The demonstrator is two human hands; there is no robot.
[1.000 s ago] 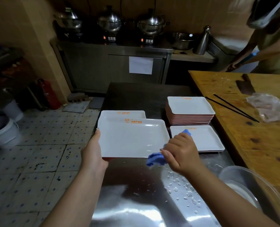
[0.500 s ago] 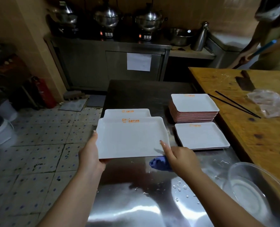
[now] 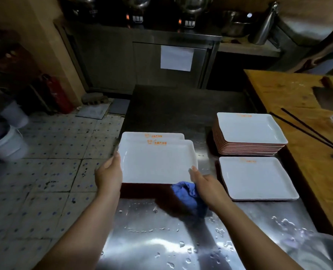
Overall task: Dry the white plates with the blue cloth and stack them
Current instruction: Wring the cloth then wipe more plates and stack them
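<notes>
I hold a white rectangular plate (image 3: 158, 162) with an orange logo level above the wet steel table (image 3: 161, 240). My left hand (image 3: 109, 172) grips its left edge. My right hand (image 3: 206, 186) holds its near right corner, thumb on the rim, with the bunched blue cloth (image 3: 189, 197) kept under the palm. Another white plate (image 3: 161, 135) lies on the table just behind and below the held one. To the right stand a tall stack of plates (image 3: 249, 131) and a low stack (image 3: 257, 178) in front of it.
A wooden counter (image 3: 308, 152) with black chopsticks (image 3: 306, 129) and a cleaver (image 3: 325, 94) borders the table on the right. A clear bowl (image 3: 317, 252) sits at the near right corner. Another person's arm (image 3: 321, 53) is at the back right. Buckets (image 3: 7, 143) stand on the tiled floor at left.
My right hand stopped wiping the plate's top, dropped to its near right corner with the cloth under the palm, and now holds the plate together with the left hand.
</notes>
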